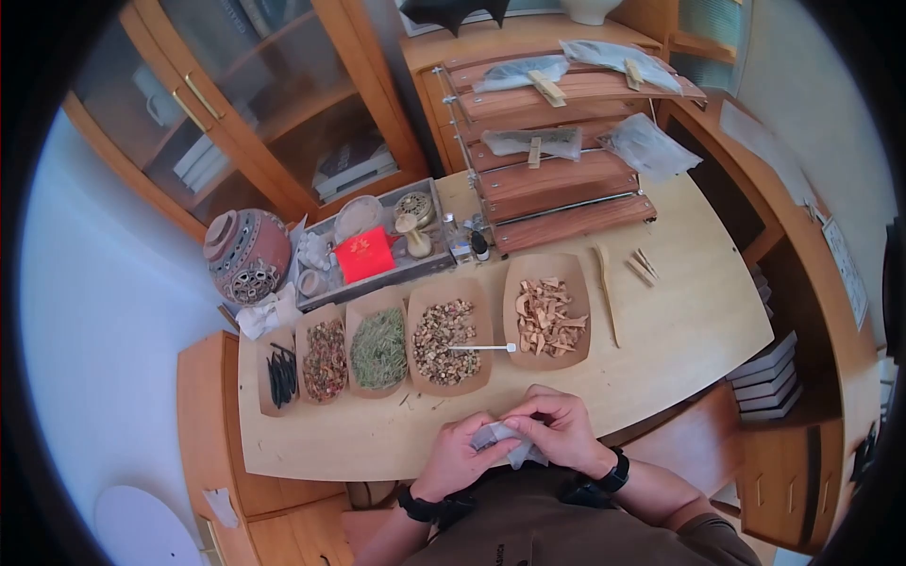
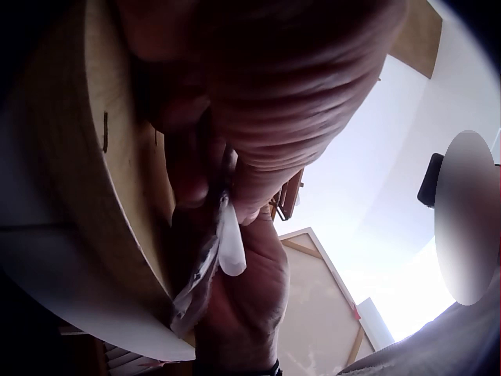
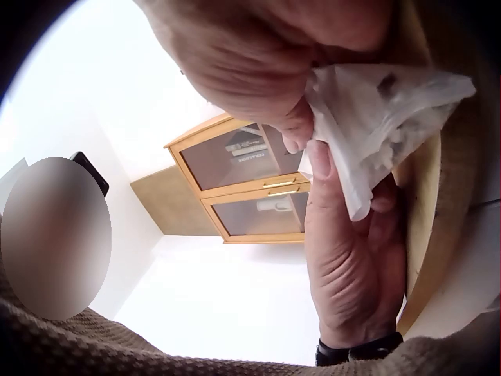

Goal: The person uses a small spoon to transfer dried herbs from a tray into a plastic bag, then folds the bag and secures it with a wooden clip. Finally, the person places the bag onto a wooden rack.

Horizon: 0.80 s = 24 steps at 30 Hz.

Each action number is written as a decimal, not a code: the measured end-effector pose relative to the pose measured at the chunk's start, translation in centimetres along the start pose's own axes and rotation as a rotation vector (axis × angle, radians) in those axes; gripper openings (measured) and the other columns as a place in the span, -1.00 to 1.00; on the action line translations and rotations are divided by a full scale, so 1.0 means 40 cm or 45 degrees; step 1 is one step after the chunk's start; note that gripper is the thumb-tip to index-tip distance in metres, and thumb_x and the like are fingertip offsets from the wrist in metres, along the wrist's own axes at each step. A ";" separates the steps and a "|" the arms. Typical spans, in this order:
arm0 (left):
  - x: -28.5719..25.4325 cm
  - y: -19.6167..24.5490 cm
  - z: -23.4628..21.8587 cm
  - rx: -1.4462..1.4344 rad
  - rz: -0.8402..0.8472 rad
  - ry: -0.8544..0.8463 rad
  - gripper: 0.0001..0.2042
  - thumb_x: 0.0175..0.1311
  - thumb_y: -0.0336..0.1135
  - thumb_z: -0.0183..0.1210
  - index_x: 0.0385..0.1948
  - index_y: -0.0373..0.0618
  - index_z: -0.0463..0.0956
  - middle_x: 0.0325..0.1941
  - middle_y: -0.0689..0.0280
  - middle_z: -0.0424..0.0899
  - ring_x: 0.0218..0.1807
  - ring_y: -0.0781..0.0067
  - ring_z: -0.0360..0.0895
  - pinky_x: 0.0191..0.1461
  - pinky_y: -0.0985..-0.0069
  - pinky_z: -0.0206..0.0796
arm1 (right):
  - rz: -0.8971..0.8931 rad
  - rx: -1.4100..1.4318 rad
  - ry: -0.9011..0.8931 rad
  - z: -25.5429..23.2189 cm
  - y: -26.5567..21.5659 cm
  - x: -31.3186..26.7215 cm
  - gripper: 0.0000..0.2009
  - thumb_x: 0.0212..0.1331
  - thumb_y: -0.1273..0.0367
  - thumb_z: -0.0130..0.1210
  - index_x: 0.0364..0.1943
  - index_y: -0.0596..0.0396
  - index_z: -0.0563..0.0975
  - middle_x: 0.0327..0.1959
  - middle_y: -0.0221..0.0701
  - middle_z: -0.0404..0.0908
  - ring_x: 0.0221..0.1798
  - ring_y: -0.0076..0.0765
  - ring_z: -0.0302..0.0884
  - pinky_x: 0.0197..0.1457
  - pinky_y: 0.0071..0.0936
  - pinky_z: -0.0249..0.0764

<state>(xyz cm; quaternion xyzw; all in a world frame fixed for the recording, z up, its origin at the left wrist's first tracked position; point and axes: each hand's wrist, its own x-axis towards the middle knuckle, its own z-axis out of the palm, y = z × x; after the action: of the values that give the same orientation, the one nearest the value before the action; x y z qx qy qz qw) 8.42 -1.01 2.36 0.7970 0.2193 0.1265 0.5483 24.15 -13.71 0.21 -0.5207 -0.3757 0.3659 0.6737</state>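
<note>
Close to the body at the table's near edge, both hands work on a small white translucent bag. My left hand pinches it between thumb and fingers from the left. From the right, my right hand pinches the bag's upper edge, thumb tips of both hands meeting there. In the right wrist view the bag looks folded over at the pinched edge, with dark bits showing through its film. A rolled white end of the bag sticks out between the hands in the left wrist view.
Paper trays of wood chips, chopped dried pieces, green needles, a mixed blend and dark pods line the table. A white spoon lies across one. Filled bags with clothespins sit on a wooden rack.
</note>
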 end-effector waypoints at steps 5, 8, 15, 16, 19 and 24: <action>-0.009 -0.016 -0.006 -0.110 -0.069 -0.010 -0.78 0.23 -0.36 0.53 -0.31 -0.18 0.63 -0.45 0.50 0.64 -0.41 0.79 0.44 -0.36 0.65 0.33 | -0.018 0.066 0.152 0.001 0.015 -0.006 -0.96 0.31 0.53 0.33 -0.21 0.20 0.73 -0.35 -0.49 0.56 -0.32 -0.65 0.45 -0.24 -0.62 0.40; -0.004 -0.006 -0.006 -0.109 -0.097 -0.029 -0.77 0.21 -0.35 0.54 -0.31 -0.17 0.63 -0.46 0.52 0.63 -0.42 0.81 0.42 -0.37 0.67 0.30 | -0.042 0.076 0.174 0.002 0.021 -0.007 -0.95 0.31 0.53 0.33 -0.20 0.19 0.73 -0.36 -0.49 0.55 -0.33 -0.65 0.44 -0.24 -0.61 0.39; -0.001 0.010 -0.007 -0.106 -0.094 0.014 -0.76 0.19 -0.33 0.55 -0.33 -0.15 0.62 -0.50 0.56 0.58 -0.45 0.82 0.38 -0.40 0.68 0.25 | -0.047 -0.057 0.156 0.008 -0.002 -0.003 -0.95 0.32 0.51 0.32 -0.20 0.18 0.74 -0.35 -0.48 0.54 -0.28 -0.61 0.49 -0.22 -0.58 0.43; -0.001 0.008 -0.007 -0.111 -0.092 0.017 -0.76 0.19 -0.33 0.55 -0.33 -0.15 0.62 -0.50 0.56 0.58 -0.45 0.82 0.38 -0.40 0.68 0.25 | -0.037 -0.057 0.147 0.010 -0.004 -0.002 -0.94 0.32 0.49 0.33 -0.19 0.17 0.74 -0.35 -0.46 0.57 -0.29 -0.59 0.51 -0.23 -0.57 0.44; -0.004 0.001 -0.009 -0.149 -0.095 0.055 -0.77 0.20 -0.34 0.54 -0.35 -0.15 0.61 -0.51 0.56 0.58 -0.45 0.82 0.37 -0.40 0.68 0.23 | -0.054 -0.166 0.094 0.009 -0.011 -0.003 -0.91 0.31 0.46 0.34 -0.18 0.16 0.74 -0.37 -0.41 0.62 -0.34 -0.54 0.54 -0.27 -0.54 0.46; -0.004 0.009 -0.019 -0.201 -0.075 0.032 -0.80 0.24 -0.34 0.51 -0.31 -0.17 0.64 -0.52 0.53 0.59 -0.45 0.79 0.38 -0.40 0.66 0.25 | -0.080 -0.278 0.043 0.013 -0.009 0.002 -0.90 0.31 0.46 0.34 -0.16 0.15 0.77 -0.42 -0.33 0.67 -0.43 -0.46 0.55 -0.32 -0.49 0.46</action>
<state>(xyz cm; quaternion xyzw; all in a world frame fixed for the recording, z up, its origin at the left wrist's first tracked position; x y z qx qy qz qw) 8.02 -0.59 2.99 0.7429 0.2389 0.1372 0.6101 23.75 -13.50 0.68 -0.5850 -0.4181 0.2926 0.6304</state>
